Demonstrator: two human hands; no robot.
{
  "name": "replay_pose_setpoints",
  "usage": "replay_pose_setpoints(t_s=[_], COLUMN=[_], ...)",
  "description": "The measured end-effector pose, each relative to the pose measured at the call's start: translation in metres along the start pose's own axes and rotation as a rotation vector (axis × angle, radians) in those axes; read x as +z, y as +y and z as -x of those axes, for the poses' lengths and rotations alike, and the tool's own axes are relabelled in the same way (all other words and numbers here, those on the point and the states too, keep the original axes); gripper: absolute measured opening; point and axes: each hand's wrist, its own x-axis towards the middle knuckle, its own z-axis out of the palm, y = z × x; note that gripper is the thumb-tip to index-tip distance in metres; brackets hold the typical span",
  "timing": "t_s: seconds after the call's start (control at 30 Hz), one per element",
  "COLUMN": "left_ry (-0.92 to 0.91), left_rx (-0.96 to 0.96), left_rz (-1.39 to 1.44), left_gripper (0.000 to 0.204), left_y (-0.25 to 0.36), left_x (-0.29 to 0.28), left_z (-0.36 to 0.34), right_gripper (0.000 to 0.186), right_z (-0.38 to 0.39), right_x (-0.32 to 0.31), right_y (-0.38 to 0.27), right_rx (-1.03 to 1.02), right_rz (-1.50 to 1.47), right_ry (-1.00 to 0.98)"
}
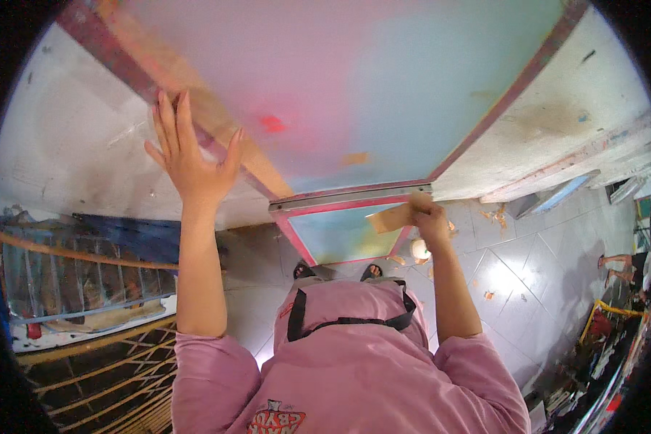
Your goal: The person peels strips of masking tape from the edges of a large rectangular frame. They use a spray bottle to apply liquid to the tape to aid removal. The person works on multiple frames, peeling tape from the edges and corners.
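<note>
Screen frame (354,87): a big framed printing screen leans against the pale wall, its mesh stained pink at the left and light blue at the right, with 1 red patch near the middle. Its red border runs down both sides to a lower corner by the floor.
Wall (72,137): whitish and smudged, behind and to both sides of the frame.
Floor (513,275): grey tiles laid on the diagonal, with small orange scraps near the frame's lower end.
Pink top (354,362): the person's own garment fills the lower middle, with a black strap across it.
Bamboo rack (101,376): lower left, crossed canes under a shelf of dark clutter.
Left hand (189,155): fingers spread wide and flat, palm pressed on the frame's left border, gripping nothing.
Right hand (428,214): fingers closed together on a tan card scraper, at the metal strip on the frame's lower edge.
Card scraper (389,218): a small flat tan piece, tilted, its free end lying over the blue mesh just below the metal strip (351,198).
Other person: only bare legs (622,262) show at the far right, well apart.
</note>
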Motion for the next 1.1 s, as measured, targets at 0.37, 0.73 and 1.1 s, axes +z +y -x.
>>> replay_pose_setpoints(t_s=[0.37, 0.73, 1.1], left_ry=[-0.069, -0.084, -0.307], left_rx=[-0.237, -0.698, -1.455], left_rz=[0.011, 0.509, 1.200], left_gripper=[0.080, 0.053, 0.034], left_y=[0.025, 0.030, 0.145], left_x=[0.029, 0.043, 0.132], left_z=[0.057, 0.102, 0.117], right_gripper=[0.036, 0.026, 0.018], right_z=[-0.036, -0.081, -0.039], right_x=[-0.224, -0.225, -0.092], right_y=[0.099, 0.103, -0.030], right_rx=[0.393, -0.055, 0.042], right_rz=[-0.138, 0.191, -0.275], right_ry=[0.363, 0.421, -0.035])
